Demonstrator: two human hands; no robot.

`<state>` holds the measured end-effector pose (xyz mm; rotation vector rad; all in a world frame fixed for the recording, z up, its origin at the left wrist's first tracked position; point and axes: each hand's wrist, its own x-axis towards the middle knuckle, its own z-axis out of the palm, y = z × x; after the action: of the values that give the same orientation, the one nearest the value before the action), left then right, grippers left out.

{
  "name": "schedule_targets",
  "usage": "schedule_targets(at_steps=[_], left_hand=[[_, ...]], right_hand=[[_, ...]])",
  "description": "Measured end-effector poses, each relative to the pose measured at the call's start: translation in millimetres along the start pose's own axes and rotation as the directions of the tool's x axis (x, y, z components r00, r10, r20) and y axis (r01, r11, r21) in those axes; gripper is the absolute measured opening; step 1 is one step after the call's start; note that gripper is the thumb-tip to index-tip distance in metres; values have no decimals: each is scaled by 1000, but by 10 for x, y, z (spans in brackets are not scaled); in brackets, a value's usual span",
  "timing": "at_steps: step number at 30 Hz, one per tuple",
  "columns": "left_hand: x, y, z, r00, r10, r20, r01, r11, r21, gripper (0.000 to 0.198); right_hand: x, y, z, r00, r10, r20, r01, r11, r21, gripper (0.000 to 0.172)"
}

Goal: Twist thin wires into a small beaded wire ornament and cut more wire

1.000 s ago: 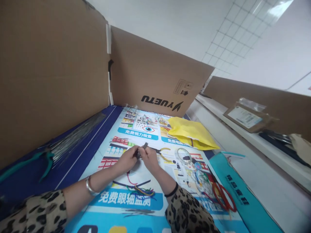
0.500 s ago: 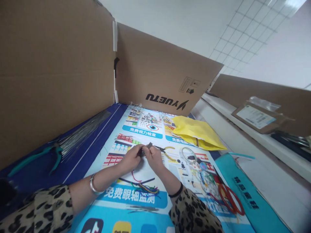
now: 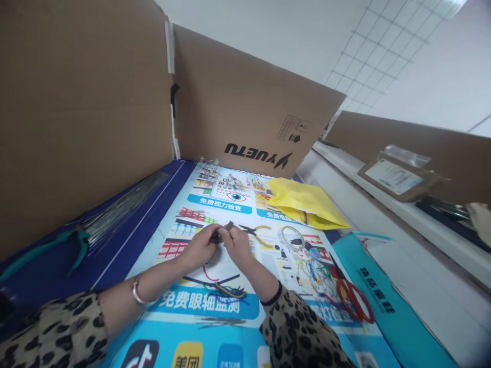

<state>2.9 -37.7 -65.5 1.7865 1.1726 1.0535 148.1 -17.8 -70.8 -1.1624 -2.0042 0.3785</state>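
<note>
My left hand (image 3: pixel 203 244) and my right hand (image 3: pixel 238 245) meet over the middle of the poster. Both are closed on a small dark grey bundle of thin strips (image 3: pixel 229 225), whose end sticks up between the fingers; most of it is hidden. Just beyond my right hand lie pliers with yellow handles (image 3: pixel 264 236). Below my hands is a loose bunch of coloured cords (image 3: pixel 226 290), with a red one curling up from it. Nearer to me, several dark thin strips (image 3: pixel 220 322) lie flat on the printed poster (image 3: pixel 184 332).
Teal-handled pliers (image 3: pixel 79 250) and a sheaf of thin wires (image 3: pixel 123 207) lie at left. At right are red-handled scissors (image 3: pixel 355 301), tangled wire, a clear ring (image 3: pixel 293 239), a yellow bag (image 3: pixel 307 202) and a teal bag (image 3: pixel 368 286). Cardboard walls (image 3: pixel 245 97) stand behind and left.
The whole view has shifted slightly, so things appear a little further left and up. Both hands stay together on the dark bundle with little change.
</note>
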Motion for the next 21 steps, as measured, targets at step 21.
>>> schedule_targets(at_steps=[21], left_hand=[[-2, 81, -16, 998, -45, -37, 49, 994, 100, 40]], right_hand=[[12, -66, -20, 986, -153, 63, 163, 963, -217, 52]])
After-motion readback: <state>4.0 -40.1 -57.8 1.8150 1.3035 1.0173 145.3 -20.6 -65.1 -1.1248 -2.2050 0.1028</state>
